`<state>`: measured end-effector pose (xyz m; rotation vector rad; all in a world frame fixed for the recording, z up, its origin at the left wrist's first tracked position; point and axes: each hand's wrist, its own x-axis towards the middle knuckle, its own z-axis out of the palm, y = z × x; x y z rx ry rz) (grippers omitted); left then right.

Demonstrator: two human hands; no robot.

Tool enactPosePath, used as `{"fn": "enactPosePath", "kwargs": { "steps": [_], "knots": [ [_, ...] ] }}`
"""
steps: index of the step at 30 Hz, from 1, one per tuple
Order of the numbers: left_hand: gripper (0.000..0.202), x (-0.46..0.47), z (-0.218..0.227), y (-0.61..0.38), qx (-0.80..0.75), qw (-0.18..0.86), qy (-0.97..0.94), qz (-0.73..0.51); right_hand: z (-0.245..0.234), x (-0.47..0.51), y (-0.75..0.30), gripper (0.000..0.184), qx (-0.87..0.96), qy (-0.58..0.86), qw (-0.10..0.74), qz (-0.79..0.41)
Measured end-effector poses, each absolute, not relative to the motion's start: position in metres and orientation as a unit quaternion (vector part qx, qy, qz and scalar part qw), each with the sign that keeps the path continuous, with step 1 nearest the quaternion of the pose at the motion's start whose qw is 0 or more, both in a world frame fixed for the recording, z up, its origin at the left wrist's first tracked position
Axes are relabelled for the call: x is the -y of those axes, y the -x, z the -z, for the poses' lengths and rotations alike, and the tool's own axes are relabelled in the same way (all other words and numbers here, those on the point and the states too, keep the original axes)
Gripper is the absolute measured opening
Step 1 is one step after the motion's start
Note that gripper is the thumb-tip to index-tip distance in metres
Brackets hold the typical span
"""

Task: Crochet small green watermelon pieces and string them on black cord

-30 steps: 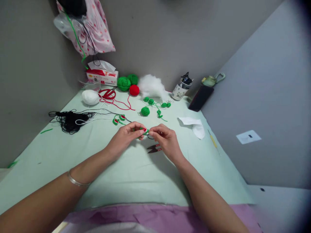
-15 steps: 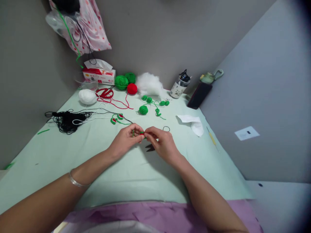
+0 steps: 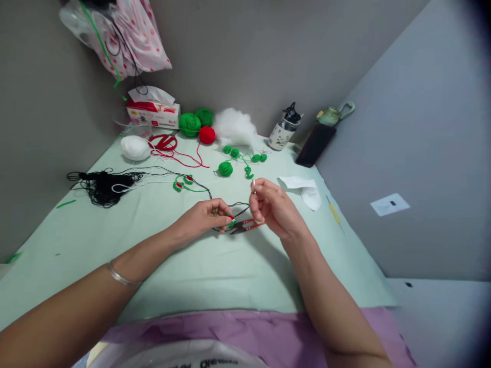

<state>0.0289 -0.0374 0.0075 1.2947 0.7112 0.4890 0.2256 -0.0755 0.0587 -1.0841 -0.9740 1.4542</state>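
My left hand (image 3: 209, 217) is closed on a small red and green crochet piece (image 3: 231, 221), pinched between thumb and fingers. Black thread (image 3: 241, 207) runs from around this piece toward my right hand (image 3: 270, 207), which is raised to the right. Its thumb and forefinger pinch a thin, pale, needle-like thing (image 3: 253, 187), too small to make out fully. Under and between the hands lie thread snips (image 3: 247, 226) with dark blades and orange-red handles. Two more red and green crochet pieces (image 3: 178, 186) rest beyond my left hand.
A black thread bundle (image 3: 105, 188) and white yarn ball (image 3: 135, 147) lie left. Behind are a tissue box (image 3: 153, 113), green yarn balls (image 3: 190, 124), a red ball (image 3: 207, 135), and stuffing (image 3: 236, 128). Rightward are a pen cup (image 3: 283, 135), phone (image 3: 316, 146), tissue (image 3: 303, 190) and yellow-handled hook (image 3: 334, 213).
My right hand has moved up and right, away from the crochet piece, and black thread now stretches between the hands. The snips show more. My left hand has shifted slightly, still holding the piece.
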Motion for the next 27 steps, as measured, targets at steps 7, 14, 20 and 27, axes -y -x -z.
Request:
{"fn": "enactPosePath", "kwargs": {
  "steps": [7, 14, 20, 27],
  "knots": [
    [0.02, 0.031, -0.005, -0.025, -0.314, 0.746, -0.541, -0.23, -0.061, 0.063, -0.259, 0.017, 0.308, 0.418, 0.677, -0.521],
    [0.021, 0.03, -0.006, -0.023, -0.314, 0.747, -0.539, -0.23, -0.061, 0.061, -0.27, 0.02, 0.303, 0.411, 0.706, -0.49],
    [0.02, 0.03, -0.005, -0.023, -0.311, 0.744, -0.546, -0.23, -0.062, 0.061, -0.275, 0.021, 0.325, 0.446, 0.701, -0.451],
    [0.02, 0.03, -0.003, -0.023, -0.307, 0.738, -0.556, -0.228, -0.063, 0.061, -0.277, 0.021, 0.308, 0.418, 0.73, -0.445]
  ]
}}
